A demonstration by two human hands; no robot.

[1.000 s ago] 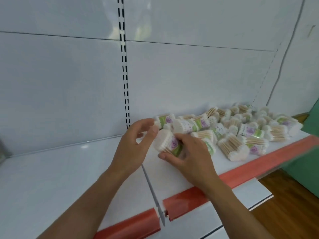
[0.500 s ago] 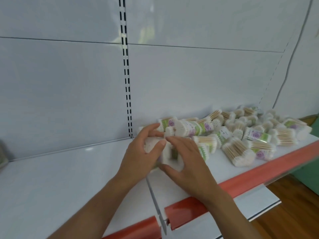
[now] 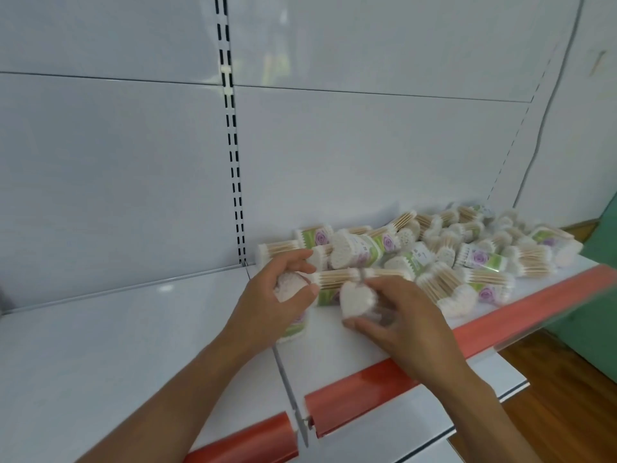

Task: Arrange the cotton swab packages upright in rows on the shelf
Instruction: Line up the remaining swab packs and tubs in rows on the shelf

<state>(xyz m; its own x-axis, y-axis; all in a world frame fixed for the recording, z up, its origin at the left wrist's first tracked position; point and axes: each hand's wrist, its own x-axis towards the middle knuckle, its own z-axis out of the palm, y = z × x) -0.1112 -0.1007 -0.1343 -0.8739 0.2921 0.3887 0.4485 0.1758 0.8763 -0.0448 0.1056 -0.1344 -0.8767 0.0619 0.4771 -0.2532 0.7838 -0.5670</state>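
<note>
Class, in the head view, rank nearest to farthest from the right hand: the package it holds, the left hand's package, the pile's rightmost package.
1. Held package, in the right hand.
2. Left-hand package, just left.
3. Rightmost package, far right.

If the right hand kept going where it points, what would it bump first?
Probably the left hand and its package: the right hand, gripping another package, points leftward toward them. Depth is unclear.
</note>
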